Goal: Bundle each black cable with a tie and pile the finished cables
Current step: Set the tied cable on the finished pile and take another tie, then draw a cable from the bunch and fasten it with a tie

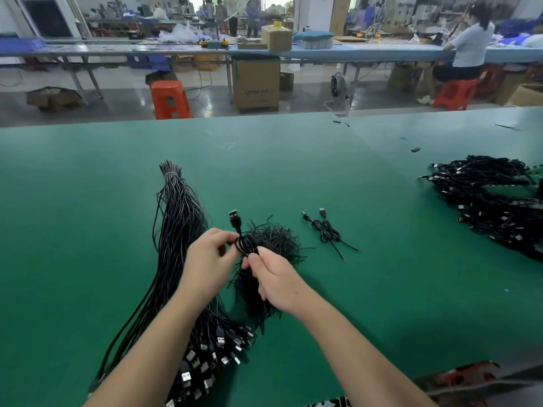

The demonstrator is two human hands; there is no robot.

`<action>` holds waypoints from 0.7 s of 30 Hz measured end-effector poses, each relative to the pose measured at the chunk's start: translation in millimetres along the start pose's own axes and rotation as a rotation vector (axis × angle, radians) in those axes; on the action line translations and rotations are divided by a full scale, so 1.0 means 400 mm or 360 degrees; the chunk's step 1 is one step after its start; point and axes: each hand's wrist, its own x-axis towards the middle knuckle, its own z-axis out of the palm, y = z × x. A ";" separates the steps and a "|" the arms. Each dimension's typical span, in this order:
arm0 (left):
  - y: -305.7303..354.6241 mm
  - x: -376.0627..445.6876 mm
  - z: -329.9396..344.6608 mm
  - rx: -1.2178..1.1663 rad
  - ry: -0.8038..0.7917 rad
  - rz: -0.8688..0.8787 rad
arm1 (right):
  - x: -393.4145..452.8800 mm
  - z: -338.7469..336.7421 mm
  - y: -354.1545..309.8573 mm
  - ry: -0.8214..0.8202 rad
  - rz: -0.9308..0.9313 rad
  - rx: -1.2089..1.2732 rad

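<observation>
1. Long bundle of unbundled black cables (179,230): lies on the green surface (367,201) at the left, bound near its far end, USB plugs fanned out at the near end under the left forearm.
2. Left hand (207,259): fingers curled, pinching the left side of a small coiled cable (244,245) held above the surface.
3. Coiled cable: held between both hands, loops gathered, its USB plug (235,218) standing upward and away from the person.
4. Right hand (274,280): thumb and fingers pinching the lower right of the same coil (whether a tie is in the pinch cannot be told).
5. Heap of black ties (273,245): lies on the surface directly behind and below the hands, spreading toward the near edge.
6. Two bundled cables (326,230): lie side by side on the surface just right of the tie heap, plugs pointing away, tails trailing toward the right.
7. Pile of finished cables (487,201): rests well apart at the far right of the surface.
8. Background: an orange stool (170,99) and cardboard box (255,83) stand on the floor beyond the surface; a seated person (467,45) works at a far bench.
</observation>
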 end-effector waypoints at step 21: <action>0.005 -0.037 0.046 0.0742 0.0366 0.1319 | 0.009 -0.043 -0.004 0.0151 0.0459 0.1235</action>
